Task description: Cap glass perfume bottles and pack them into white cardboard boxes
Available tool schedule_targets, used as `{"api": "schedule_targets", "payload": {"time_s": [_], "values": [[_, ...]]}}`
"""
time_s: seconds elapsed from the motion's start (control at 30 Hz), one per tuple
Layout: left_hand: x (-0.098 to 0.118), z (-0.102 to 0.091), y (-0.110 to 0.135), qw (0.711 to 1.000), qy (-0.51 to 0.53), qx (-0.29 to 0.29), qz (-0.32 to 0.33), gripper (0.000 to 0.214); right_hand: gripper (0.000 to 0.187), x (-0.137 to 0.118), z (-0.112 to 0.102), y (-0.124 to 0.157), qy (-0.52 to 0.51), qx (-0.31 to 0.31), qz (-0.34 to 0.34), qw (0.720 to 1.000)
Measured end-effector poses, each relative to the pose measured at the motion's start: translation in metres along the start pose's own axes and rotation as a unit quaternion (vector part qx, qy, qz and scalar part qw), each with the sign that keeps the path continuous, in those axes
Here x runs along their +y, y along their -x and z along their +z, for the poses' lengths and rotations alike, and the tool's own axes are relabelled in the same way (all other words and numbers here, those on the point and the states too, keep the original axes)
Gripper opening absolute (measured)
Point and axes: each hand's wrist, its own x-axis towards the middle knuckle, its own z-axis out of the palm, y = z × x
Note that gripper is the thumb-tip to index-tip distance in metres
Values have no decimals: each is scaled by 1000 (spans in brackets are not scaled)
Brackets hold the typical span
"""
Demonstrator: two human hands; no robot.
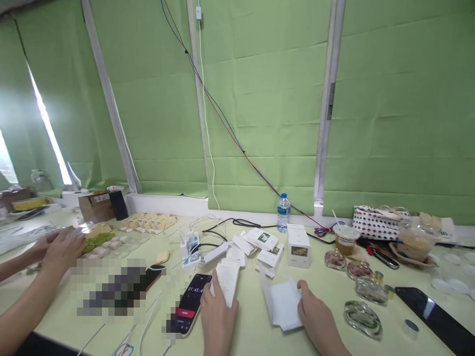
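Note:
My left hand (219, 312) is closed on a flat white paper packet (227, 281), its fingers lying over the near end. A loose heap of small white packets (261, 238) spreads out just beyond it. With its thumb on top, my right hand (316, 311) grips the right edge of a folded white sheet (285, 302), which has a flap standing up at its left side. Left of my left hand lies a phone (190, 302) with a running timer on its screen. A white box (298, 247) with a picture on its front stands beyond the sheet.
Clear glass bottles (361, 319) lie at the right near a dark phone-like slab (436, 311). Behind are a drink cup (346, 240) and a water bottle (283, 213). A power strip (215, 253) with cables stretches across the middle. Another person's hands (63, 247) work at the left.

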Motion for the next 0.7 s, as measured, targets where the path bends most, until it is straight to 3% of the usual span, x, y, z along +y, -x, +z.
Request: {"api": "schedule_targets", "payload": {"time_s": [0.07, 0.13, 0.17, 0.2, 0.27, 0.33, 0.4, 0.47, 0.53, 0.6, 0.7], "values": [[2, -9, 8, 990, 136, -8, -40, 71, 34, 12, -4, 12, 21, 1, 22, 1000], [9, -18, 15, 936, 336, -44, -98, 78, 32, 25, -3, 24, 36, -5, 49, 998], [13, -22, 19, 881, 448, -81, -131, 80, 29, 32, 0, 29, 42, 2, 60, 997], [18, -25, 22, 807, 552, -129, -167, 78, 25, 39, 5, 33, 48, 21, 64, 997], [29, -26, 26, 625, 707, -233, -236, 67, 20, 51, 17, 40, 64, 117, 37, 990], [39, -20, 31, 460, 781, -319, -277, 54, 24, 59, 29, 44, 86, 227, -35, 970], [46, -9, 38, 350, 803, -384, -293, 51, 27, 61, 37, 46, 117, 291, -153, 937], [49, 3, 46, 295, 803, -428, -291, 57, 28, 58, 39, 47, 164, 309, -285, 892], [49, 14, 55, 269, 804, -443, -291, 66, 30, 54, 36, 47, 213, 299, -375, 851], [48, 18, 63, 265, 811, -432, -293, 65, 31, 52, 32, 48, 242, 290, -386, 842], [50, 15, 68, 281, 808, -394, -337, 46, 30, 55, 30, 50, 243, 288, -349, 858]]}}
